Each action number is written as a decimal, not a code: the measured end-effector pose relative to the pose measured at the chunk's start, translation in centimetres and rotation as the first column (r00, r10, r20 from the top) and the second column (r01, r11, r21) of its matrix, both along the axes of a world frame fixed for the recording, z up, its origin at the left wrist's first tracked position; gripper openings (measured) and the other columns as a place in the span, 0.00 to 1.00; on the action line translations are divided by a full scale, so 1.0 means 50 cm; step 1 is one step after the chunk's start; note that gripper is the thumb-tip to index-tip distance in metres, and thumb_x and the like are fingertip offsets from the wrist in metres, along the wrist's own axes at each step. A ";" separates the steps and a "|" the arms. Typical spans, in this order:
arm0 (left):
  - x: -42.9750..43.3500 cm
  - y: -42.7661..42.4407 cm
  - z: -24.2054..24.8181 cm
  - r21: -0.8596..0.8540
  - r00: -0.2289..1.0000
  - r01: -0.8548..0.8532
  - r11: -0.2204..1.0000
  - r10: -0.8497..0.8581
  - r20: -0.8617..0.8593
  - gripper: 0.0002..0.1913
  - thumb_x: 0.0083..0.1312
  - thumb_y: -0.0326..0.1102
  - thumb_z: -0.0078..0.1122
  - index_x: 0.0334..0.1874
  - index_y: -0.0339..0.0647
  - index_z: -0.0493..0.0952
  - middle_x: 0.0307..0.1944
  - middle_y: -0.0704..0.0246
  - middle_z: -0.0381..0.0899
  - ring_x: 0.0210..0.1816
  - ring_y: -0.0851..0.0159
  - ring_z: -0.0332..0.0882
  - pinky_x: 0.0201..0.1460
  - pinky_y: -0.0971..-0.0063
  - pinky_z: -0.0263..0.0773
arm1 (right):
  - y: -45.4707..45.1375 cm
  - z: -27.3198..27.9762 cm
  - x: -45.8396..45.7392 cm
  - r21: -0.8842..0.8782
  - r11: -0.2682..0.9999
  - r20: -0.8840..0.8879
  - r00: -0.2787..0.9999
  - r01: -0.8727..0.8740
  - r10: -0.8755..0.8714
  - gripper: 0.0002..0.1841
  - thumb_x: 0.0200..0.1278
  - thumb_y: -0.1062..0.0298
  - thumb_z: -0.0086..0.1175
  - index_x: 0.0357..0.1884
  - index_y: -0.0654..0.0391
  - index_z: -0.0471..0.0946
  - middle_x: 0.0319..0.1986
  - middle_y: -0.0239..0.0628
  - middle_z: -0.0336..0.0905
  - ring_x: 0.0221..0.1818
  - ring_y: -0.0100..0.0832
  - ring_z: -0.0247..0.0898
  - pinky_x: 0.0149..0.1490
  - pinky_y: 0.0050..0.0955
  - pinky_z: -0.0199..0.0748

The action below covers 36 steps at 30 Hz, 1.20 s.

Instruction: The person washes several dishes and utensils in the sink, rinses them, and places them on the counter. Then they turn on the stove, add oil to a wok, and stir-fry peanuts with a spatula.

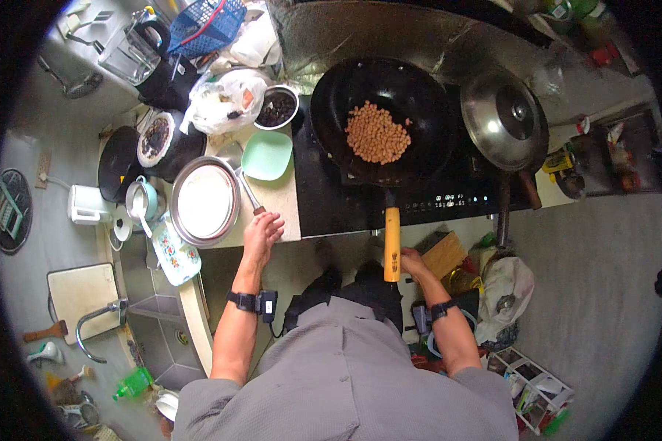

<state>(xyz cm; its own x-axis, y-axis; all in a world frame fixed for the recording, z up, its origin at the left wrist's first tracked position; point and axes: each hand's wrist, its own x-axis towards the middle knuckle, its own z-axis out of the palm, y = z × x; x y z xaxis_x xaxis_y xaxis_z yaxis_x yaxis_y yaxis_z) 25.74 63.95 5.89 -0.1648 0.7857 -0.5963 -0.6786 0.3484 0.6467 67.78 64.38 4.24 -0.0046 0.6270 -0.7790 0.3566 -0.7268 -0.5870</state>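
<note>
My left hand (263,232) is at the counter's front edge, its fingers at the brown handle end of a metal spatula (248,192). Whether they grip it cannot be made out. Beside the spatula stand a wide steel basin (207,202) with white contents and a pale green square dish (267,155). My right hand (411,262) is low beside the wooden handle (391,242) of a black wok (331,132); the handle hides part of the hand, so its grip is unclear. Peanuts (377,134) lie in the bottom of the wok.
The wok sits on a black glass cooktop (331,206) with lit controls. To its right is a lidded pan (494,121), handle jutting past the edge. A bowl of dark pieces (277,108) and a plastic bag (226,102) stand behind the dish. The sink (160,325) is at left.
</note>
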 end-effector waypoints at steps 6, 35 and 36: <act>-0.037 -0.226 0.001 -0.204 0.994 -0.088 0.975 0.072 -0.084 0.15 0.66 0.36 0.54 0.52 0.38 0.69 0.45 0.62 0.78 0.42 0.64 0.78 0.44 0.72 0.76 | 0.043 -0.079 -0.072 -0.069 0.993 -0.335 0.935 0.100 -0.118 0.17 0.55 0.56 0.64 0.38 0.57 0.75 0.26 0.33 0.76 0.28 0.28 0.75 0.33 0.27 0.76; -0.038 -0.535 0.011 -0.429 0.982 -0.166 0.888 0.109 -0.156 0.12 0.66 0.37 0.56 0.47 0.40 0.71 0.40 0.65 0.79 0.38 0.66 0.80 0.38 0.73 0.80 | 0.118 -0.283 -0.012 -0.028 0.999 -0.284 0.958 0.041 -0.048 0.20 0.51 0.54 0.67 0.42 0.53 0.76 0.32 0.36 0.79 0.33 0.35 0.79 0.32 0.33 0.75; -0.046 -0.535 0.009 -0.423 0.982 -0.159 0.892 0.100 -0.157 0.12 0.66 0.37 0.55 0.47 0.40 0.71 0.39 0.65 0.79 0.37 0.66 0.80 0.38 0.73 0.79 | 0.120 -0.290 -0.008 -0.040 0.998 -0.316 0.947 0.053 -0.063 0.20 0.51 0.53 0.67 0.41 0.52 0.77 0.32 0.35 0.79 0.33 0.34 0.78 0.33 0.33 0.74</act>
